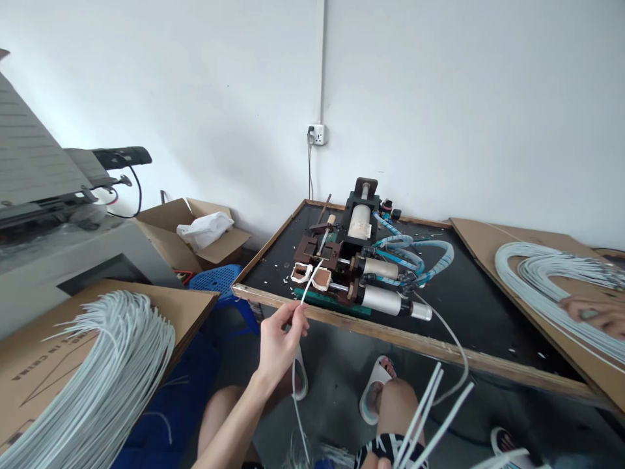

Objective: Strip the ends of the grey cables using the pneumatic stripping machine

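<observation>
My left hand pinches a thin white cable between thumb and fingertips at the table's front edge. The cable's upper end reaches between the padded jaws of a pneumatic clamping machine, while its tail hangs below the table. At the bottom edge, only part of my right hand shows, closed around several white cables that point up and right. The machine has silver air cylinders and blue coiled air hoses.
Left, a large cable bundle lies on cardboard near a grey machine. An open carton and blue stool stand behind. Right, another person's hand touches a curved cable bundle. White scraps dot the wood-edged black table.
</observation>
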The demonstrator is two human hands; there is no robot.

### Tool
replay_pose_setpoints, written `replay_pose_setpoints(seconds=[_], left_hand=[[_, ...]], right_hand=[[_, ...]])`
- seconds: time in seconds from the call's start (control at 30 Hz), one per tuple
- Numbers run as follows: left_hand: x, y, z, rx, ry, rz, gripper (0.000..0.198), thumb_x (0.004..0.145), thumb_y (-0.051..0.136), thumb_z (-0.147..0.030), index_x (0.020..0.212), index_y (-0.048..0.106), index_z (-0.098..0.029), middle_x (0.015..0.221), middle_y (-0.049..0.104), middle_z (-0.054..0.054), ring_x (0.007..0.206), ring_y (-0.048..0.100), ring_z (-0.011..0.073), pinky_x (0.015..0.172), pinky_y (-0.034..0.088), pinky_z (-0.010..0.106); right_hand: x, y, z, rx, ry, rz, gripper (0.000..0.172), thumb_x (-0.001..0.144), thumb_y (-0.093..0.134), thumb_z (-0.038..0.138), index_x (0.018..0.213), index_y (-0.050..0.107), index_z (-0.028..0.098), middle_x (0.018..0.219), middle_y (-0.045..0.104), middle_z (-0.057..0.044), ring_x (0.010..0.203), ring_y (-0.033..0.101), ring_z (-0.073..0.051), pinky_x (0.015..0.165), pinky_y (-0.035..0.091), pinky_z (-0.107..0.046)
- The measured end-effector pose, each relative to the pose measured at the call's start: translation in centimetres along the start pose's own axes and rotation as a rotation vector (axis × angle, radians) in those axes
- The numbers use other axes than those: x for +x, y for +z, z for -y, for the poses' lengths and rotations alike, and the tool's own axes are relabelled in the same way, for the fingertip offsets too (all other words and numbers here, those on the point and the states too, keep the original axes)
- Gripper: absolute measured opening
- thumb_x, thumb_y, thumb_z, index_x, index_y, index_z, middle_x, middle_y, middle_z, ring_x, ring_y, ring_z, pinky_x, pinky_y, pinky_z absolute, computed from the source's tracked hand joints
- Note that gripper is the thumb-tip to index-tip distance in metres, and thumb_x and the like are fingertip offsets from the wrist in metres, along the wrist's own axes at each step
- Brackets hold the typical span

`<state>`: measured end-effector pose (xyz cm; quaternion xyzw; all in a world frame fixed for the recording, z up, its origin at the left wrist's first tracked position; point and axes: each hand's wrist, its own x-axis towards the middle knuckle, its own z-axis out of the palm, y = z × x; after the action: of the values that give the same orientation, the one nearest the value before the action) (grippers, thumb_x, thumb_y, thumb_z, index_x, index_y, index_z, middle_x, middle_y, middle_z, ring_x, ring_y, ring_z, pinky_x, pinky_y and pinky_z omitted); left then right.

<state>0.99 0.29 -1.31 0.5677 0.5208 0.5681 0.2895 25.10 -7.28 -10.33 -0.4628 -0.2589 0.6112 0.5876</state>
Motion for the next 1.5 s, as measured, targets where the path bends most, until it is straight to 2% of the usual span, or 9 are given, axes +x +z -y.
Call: replay_pose_setpoints(seconds=[0.1, 0.27, 0.4, 0.57, 0.97, 1.17, 1.23, 1.4, 1.5], left_hand=[[-0.8, -0.1, -0.4, -0.098, -0.036, 0.008, 0.024, 0.095, 0.058, -0.035, 0.089, 0.07, -0.014, 0.056, 0.062, -0.002, 0.046, 0.057, 0.0124, 0.048, 0.047, 0.021], [-1.0, -0.1, -0.6, -0.147, -0.08, 0.009, 0.025, 0.094, 0.06, -0.036, 0.088, 0.07, -0.014, 0.056, 0.063, -0.002, 0.046, 0.057, 0.0122, 0.049, 0.047, 0.021], [-0.7, 0.4, -0.2, -0.093, -0.115, -0.032, 0.022, 0.089, 0.065, -0.035, 0.084, 0.071, -0.015, 0.055, 0.064, -0.002, 0.045, 0.057, 0.012, 0.048, 0.047, 0.021], [-0.6, 1.1, 0.1, 0.015, -0.072, -0.048, 0.022, 0.09, 0.062, -0.035, 0.083, 0.072, -0.017, 0.054, 0.064, -0.002, 0.046, 0.06, 0.014, 0.048, 0.051, 0.022], [0.2, 1.5, 0.4, 0.052, -0.045, -0.061, 0.021, 0.092, 0.061, -0.035, 0.085, 0.072, -0.018, 0.055, 0.065, -0.002, 0.047, 0.061, 0.0145, 0.05, 0.05, 0.022], [0.3, 1.5, 0.6, 0.087, -0.028, -0.056, 0.023, 0.093, 0.058, -0.035, 0.085, 0.071, -0.019, 0.054, 0.064, -0.002, 0.047, 0.061, 0.0147, 0.051, 0.05, 0.022], [0.3, 1.6, 0.6, 0.107, -0.017, -0.057, 0.023, 0.093, 0.058, -0.035, 0.084, 0.072, -0.018, 0.055, 0.064, -0.002, 0.047, 0.061, 0.0147, 0.05, 0.049, 0.022], [0.3, 1.6, 0.6, 0.151, 0.013, -0.058, 0.022, 0.091, 0.058, -0.032, 0.082, 0.072, -0.017, 0.054, 0.063, -0.002, 0.046, 0.06, 0.0142, 0.047, 0.048, 0.021], [0.3, 1.5, 0.7, 0.163, 0.025, -0.068, 0.023, 0.092, 0.058, -0.032, 0.083, 0.073, -0.017, 0.054, 0.063, -0.002, 0.046, 0.06, 0.0134, 0.049, 0.049, 0.02]], right_hand=[[1.1, -0.8, 0.0, 0.0, 0.011, -0.007, 0.042, 0.07, 0.07, -0.009, 0.043, 0.062, 0.023, 0.041, 0.06, 0.009, 0.036, 0.048, -0.006, 0.041, 0.041, -0.02], [1.5, -1.4, 0.0, 0.011, 0.033, 0.001, 0.045, 0.07, 0.068, -0.013, 0.044, 0.062, 0.024, 0.04, 0.06, 0.009, 0.035, 0.05, -0.007, 0.043, 0.041, -0.023], [1.5, -1.5, -0.1, 0.002, 0.048, 0.012, 0.045, 0.072, 0.068, -0.013, 0.047, 0.063, 0.024, 0.04, 0.06, 0.009, 0.036, 0.05, -0.007, 0.047, 0.042, -0.025], [1.7, -1.8, -0.5, -0.033, 0.066, 0.023, 0.049, 0.073, 0.066, -0.013, 0.043, 0.061, 0.026, 0.04, 0.061, 0.008, 0.036, 0.051, -0.01, 0.045, 0.043, -0.028], [2.4, -2.6, -1.5, -0.108, 0.058, -0.03, 0.046, 0.07, 0.07, -0.006, 0.043, 0.06, 0.029, 0.038, 0.059, 0.01, 0.035, 0.046, -0.009, 0.045, 0.043, -0.027], [2.8, -0.8, -4.7, -0.107, 0.044, -0.037, 0.054, 0.075, 0.069, 0.009, 0.036, 0.039, 0.029, 0.026, 0.033, 0.007, 0.031, 0.047, -0.014, 0.042, 0.044, -0.032], [2.9, -0.7, -5.4, -0.132, 0.037, -0.037, 0.054, 0.073, 0.071, 0.012, 0.036, 0.036, 0.031, 0.025, 0.032, 0.007, 0.034, 0.049, -0.017, 0.04, 0.044, -0.033], [3.2, -2.6, -5.6, -0.232, -0.018, -0.064, 0.044, 0.068, 0.077, 0.012, 0.04, 0.051, 0.032, 0.033, 0.047, 0.007, 0.038, 0.05, -0.016, 0.043, 0.043, -0.032], [3.8, -3.9, -6.3, -0.273, -0.08, -0.092, 0.045, 0.066, 0.079, 0.013, 0.039, 0.049, 0.03, 0.03, 0.036, 0.007, 0.033, 0.039, -0.012, 0.042, 0.036, -0.032]])
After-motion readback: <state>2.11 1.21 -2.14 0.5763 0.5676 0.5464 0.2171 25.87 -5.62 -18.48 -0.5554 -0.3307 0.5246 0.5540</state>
